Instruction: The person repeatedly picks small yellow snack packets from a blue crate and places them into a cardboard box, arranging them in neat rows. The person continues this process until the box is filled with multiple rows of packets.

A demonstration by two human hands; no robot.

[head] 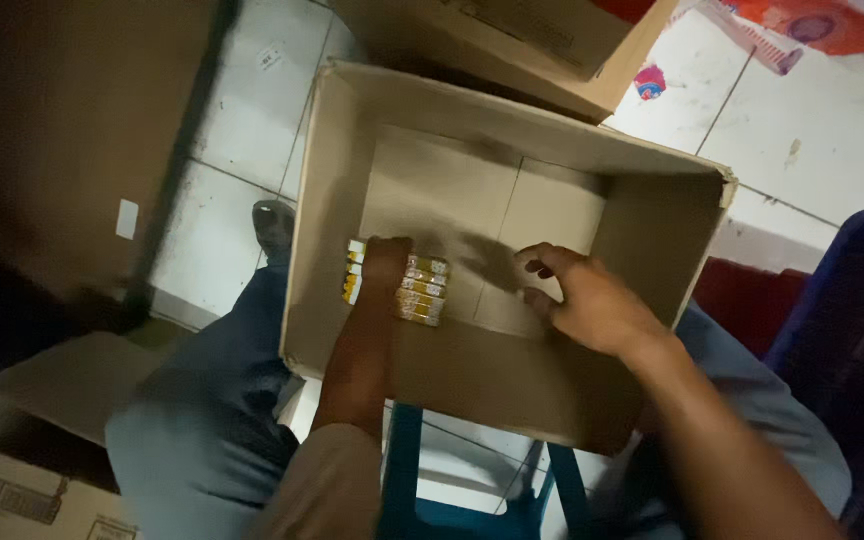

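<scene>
An open brown cardboard box [652, 230] rests on a blue stool between my knees. Inside it, near the left wall, my left hand [384, 268] presses down on a stack of small yellow and white packets [424, 290] lying on the box floor. My right hand [582, 295] hovers inside the box to the right of the packets, fingers spread and curled, holding nothing.
A blue stool [407, 470] shows under the box. Another cardboard box [522, 45] stands behind, and an open one [22, 450] lies at the lower left. White floor tiles [812, 130] surround them. A dark blue object [852, 330] is at the right.
</scene>
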